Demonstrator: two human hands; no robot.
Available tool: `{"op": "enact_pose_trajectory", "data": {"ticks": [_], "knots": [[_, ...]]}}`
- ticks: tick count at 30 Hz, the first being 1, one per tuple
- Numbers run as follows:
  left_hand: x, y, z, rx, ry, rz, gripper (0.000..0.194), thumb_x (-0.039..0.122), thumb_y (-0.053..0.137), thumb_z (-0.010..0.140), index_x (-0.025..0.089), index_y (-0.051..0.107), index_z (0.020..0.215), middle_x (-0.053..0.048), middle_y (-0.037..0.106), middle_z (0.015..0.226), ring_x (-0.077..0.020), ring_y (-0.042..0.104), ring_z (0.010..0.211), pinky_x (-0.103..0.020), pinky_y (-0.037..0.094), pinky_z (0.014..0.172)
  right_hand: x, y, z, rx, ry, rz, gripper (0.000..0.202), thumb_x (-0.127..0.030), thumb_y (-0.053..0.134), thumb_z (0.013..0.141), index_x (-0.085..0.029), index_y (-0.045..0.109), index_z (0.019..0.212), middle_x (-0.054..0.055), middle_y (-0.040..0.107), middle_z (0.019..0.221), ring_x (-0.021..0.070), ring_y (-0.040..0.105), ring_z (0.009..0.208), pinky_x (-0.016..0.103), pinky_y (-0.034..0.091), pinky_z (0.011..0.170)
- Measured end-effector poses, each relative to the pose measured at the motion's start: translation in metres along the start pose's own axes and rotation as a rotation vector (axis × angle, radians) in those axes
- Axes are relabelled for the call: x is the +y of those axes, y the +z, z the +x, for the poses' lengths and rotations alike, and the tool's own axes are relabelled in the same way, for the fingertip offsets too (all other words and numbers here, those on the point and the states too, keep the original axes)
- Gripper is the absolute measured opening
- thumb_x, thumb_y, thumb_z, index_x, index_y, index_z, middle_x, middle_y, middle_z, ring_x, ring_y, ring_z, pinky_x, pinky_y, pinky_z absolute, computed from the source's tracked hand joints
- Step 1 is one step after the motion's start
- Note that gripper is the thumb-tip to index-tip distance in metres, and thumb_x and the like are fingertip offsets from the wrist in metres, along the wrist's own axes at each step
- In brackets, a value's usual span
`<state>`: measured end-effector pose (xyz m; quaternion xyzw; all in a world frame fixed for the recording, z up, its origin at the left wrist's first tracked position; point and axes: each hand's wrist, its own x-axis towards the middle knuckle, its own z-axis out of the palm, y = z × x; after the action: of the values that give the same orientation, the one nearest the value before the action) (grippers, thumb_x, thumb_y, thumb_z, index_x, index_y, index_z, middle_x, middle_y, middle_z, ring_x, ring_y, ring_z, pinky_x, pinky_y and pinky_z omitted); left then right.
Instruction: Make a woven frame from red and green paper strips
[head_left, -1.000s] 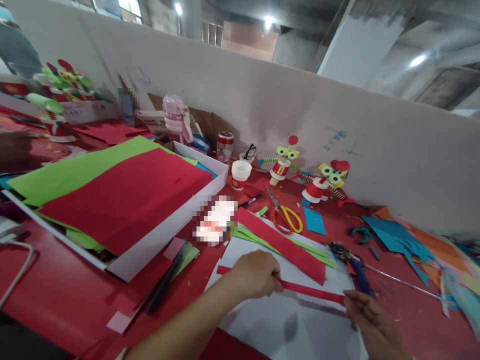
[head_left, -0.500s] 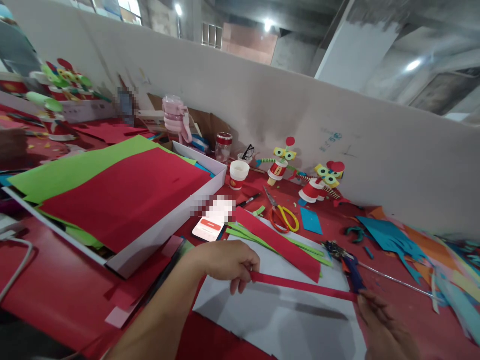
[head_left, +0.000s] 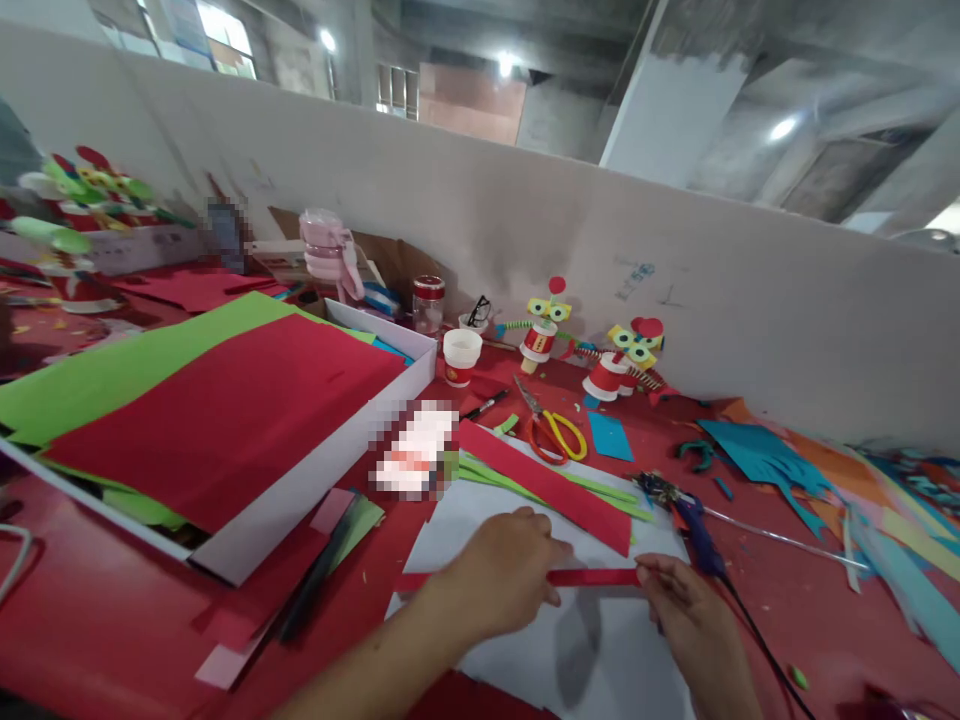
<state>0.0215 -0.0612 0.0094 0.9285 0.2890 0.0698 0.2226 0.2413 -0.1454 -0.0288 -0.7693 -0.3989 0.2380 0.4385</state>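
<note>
A narrow red strip (head_left: 596,578) runs across the white sheet (head_left: 615,640). My left hand (head_left: 510,570) is closed around the strip near its middle, and the strip's left end comes out beyond my wrist. At the strip's right end, my right hand (head_left: 682,600) pinches it between thumb and fingers. Just above my hands, a wider red strip (head_left: 555,485) lies slantwise over thin green strips (head_left: 480,470) on the sheet.
Scissors (head_left: 551,425), a glue gun (head_left: 697,530) and a blue paper piece (head_left: 610,436) lie behind. A box (head_left: 262,535) with coloured sheets stands left, near a bright phone (head_left: 412,450). Two paper-cup figures (head_left: 538,340) stand by the wall. Blue cut paper (head_left: 757,455) lies right.
My left hand has slid right along the strip and my right hand has moved left, so they are closer together. The strip's left part now trails past my left wrist. The view has shifted slightly.
</note>
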Motion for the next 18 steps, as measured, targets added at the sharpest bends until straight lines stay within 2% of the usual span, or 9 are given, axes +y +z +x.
{"op": "enact_pose_trajectory", "data": {"ticks": [3, 5, 7, 8, 11, 15, 18], "knots": [[0.016, 0.021, 0.007, -0.007, 0.025, 0.102, 0.040, 0.008, 0.047, 0.079, 0.020, 0.061, 0.114, -0.009, 0.063, 0.095, -0.0240, 0.057, 0.091, -0.033, 0.048, 0.076, -0.001, 0.001, 0.000, 0.037, -0.087, -0.059, 0.031, -0.046, 0.058, 0.066, -0.018, 0.065, 0.076, 0.006, 0.067, 0.067, 0.0197, 0.061, 0.060, 0.028, 0.046, 0.054], [0.018, 0.028, 0.007, -0.009, 0.000, 0.098, 0.050, 0.002, 0.041, 0.077, 0.023, 0.058, 0.119, -0.008, 0.061, 0.096, -0.0226, 0.057, 0.089, -0.032, 0.048, 0.072, 0.001, 0.002, 0.000, 0.063, -0.126, -0.123, 0.028, -0.042, 0.054, 0.069, -0.018, 0.065, 0.078, 0.008, 0.069, 0.074, 0.0220, 0.065, 0.069, 0.031, 0.048, 0.064], [0.016, 0.032, 0.007, 0.014, -0.022, 0.099, 0.060, 0.002, 0.038, 0.079, 0.030, 0.047, 0.131, -0.007, 0.057, 0.099, -0.0203, 0.058, 0.086, -0.031, 0.048, 0.070, 0.003, 0.003, 0.000, 0.071, -0.132, -0.201, 0.027, -0.039, 0.048, 0.075, -0.018, 0.064, 0.083, 0.008, 0.070, 0.078, 0.0221, 0.065, 0.073, 0.031, 0.048, 0.067], [0.014, 0.034, 0.007, 0.014, -0.017, 0.102, 0.059, 0.004, 0.038, 0.081, 0.033, 0.047, 0.131, -0.007, 0.055, 0.101, -0.0191, 0.058, 0.083, -0.030, 0.048, 0.069, 0.004, 0.003, 0.000, 0.086, -0.121, -0.248, 0.027, -0.037, 0.047, 0.077, -0.019, 0.064, 0.085, 0.008, 0.070, 0.077, 0.0219, 0.065, 0.073, 0.031, 0.047, 0.067], [0.011, 0.039, 0.008, -0.015, 0.015, 0.133, 0.053, 0.005, 0.035, 0.082, 0.031, 0.054, 0.125, -0.007, 0.053, 0.098, -0.0201, 0.057, 0.086, -0.030, 0.047, 0.070, 0.004, 0.005, 0.000, 0.109, -0.104, -0.356, 0.023, -0.031, 0.046, 0.079, -0.019, 0.064, 0.086, 0.007, 0.070, 0.079, 0.0204, 0.065, 0.071, 0.031, 0.046, 0.068], [0.008, 0.042, 0.009, -0.034, 0.039, 0.122, 0.049, 0.007, 0.034, 0.084, 0.028, 0.057, 0.121, -0.007, 0.053, 0.095, -0.0211, 0.055, 0.090, -0.030, 0.046, 0.071, 0.005, 0.001, 0.000, 0.123, -0.062, -0.343, 0.017, -0.026, 0.049, 0.078, -0.020, 0.063, 0.088, 0.004, 0.069, 0.079, 0.0178, 0.065, 0.070, 0.028, 0.046, 0.068], [0.004, 0.042, 0.010, -0.044, 0.067, 0.061, 0.045, 0.011, 0.031, 0.088, 0.028, 0.061, 0.117, -0.006, 0.053, 0.093, -0.0199, 0.055, 0.090, -0.029, 0.045, 0.075, 0.006, -0.009, 0.004, 0.199, -0.046, -0.408, 0.020, -0.021, 0.045, 0.081, -0.020, 0.063, 0.090, 0.005, 0.069, 0.081, 0.0175, 0.065, 0.074, 0.027, 0.046, 0.071]]}}
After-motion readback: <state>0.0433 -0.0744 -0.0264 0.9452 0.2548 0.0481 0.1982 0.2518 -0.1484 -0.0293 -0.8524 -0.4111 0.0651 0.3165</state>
